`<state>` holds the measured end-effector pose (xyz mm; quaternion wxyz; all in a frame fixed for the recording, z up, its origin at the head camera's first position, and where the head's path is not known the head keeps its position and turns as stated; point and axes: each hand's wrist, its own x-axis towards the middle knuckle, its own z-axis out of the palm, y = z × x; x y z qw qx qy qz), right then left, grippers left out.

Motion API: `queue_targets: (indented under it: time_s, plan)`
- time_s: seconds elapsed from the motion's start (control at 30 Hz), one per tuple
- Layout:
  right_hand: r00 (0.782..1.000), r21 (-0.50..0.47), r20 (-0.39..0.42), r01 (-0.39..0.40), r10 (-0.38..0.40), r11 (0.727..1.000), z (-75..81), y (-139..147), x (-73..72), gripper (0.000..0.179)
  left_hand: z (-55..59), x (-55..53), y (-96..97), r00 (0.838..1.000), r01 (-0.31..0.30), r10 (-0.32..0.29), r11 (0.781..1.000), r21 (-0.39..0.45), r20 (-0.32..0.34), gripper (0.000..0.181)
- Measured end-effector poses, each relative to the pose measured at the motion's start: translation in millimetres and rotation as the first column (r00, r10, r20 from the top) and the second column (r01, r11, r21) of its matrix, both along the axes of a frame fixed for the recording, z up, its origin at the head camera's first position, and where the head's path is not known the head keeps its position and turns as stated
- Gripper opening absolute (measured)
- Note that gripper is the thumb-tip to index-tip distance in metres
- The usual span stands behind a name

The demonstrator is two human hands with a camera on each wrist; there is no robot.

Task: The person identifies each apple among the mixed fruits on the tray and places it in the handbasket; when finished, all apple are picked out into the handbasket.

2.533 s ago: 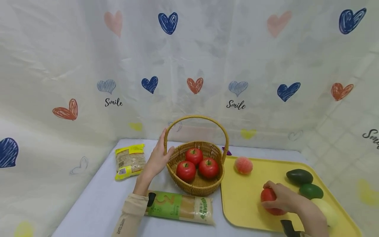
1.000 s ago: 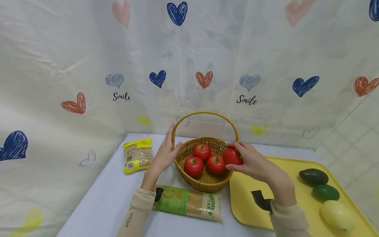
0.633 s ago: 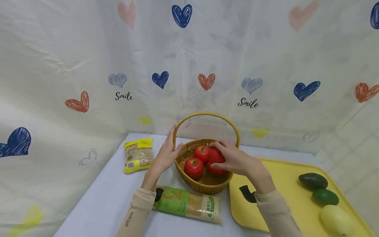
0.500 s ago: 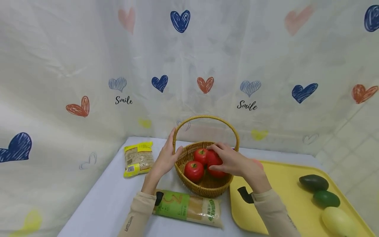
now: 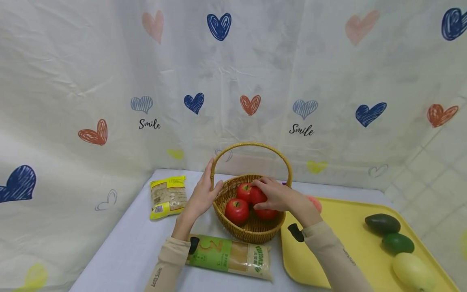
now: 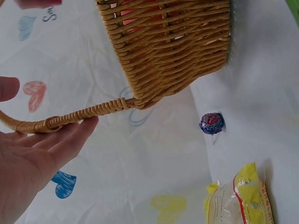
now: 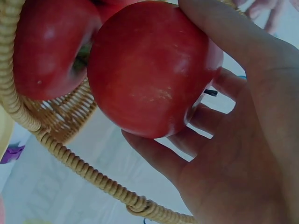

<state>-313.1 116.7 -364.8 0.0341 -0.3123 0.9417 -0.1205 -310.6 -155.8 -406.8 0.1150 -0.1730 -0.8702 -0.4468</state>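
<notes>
My right hand (image 5: 279, 194) grips a red apple (image 7: 149, 74) inside the brown wicker basket (image 5: 240, 233), with thumb and fingers round it. Other apples lie in the basket: one at the left (image 5: 237, 211), one behind (image 5: 243, 192), and one (image 5: 266, 215) partly covered by the hand. My left hand (image 5: 198, 197) rests against the left side of the basket's arched handle (image 6: 88, 112). In the left wrist view its fingers lie straight along the handle, with the thumb apart on the other side.
A yellow tray (image 5: 339, 243) at the right holds a partly hidden pink fruit (image 5: 315, 203), a dark avocado (image 5: 382, 224), a green fruit (image 5: 398, 243) and a pale yellow fruit (image 5: 414, 271). Packets (image 5: 168, 197) (image 5: 230, 256) lie left and in front. A wrapped ball (image 6: 211, 123) sits behind the basket.
My right hand has lifted the apple from the yellow tray and carried it left into the basket among the other apples. My left hand has stayed at the handle.
</notes>
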Motion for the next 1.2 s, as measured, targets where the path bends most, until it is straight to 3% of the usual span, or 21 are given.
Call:
queue_targets:
  time_s: [0.37,0.73,0.97,1.2]
  plan:
    - [0.999,0.077,0.028,0.014,-0.017,0.997,2.9,-9.5,-19.2,0.063,4.2,0.0,0.0,1.0,-0.002,0.002,1.0,0.005,-0.006,0.082]
    - [1.0,0.131,0.027,-0.012,0.008,0.991,-3.4,-29.4,-25.6,0.062,2.1,2.8,-1.0,1.0,-0.003,0.003,1.0,0.004,0.013,0.081]
    - [0.999,0.136,0.043,-0.011,0.005,0.991,-6.4,-34.7,-29.0,0.061,1.6,2.8,-0.8,1.0,-0.006,0.006,1.0,0.003,0.021,0.081]
    - [0.995,0.081,0.095,0.005,-0.013,0.997,-9.3,-30.6,-31.9,0.064,3.2,3.4,-0.4,1.0,-0.005,0.005,1.0,0.006,0.01,0.081]
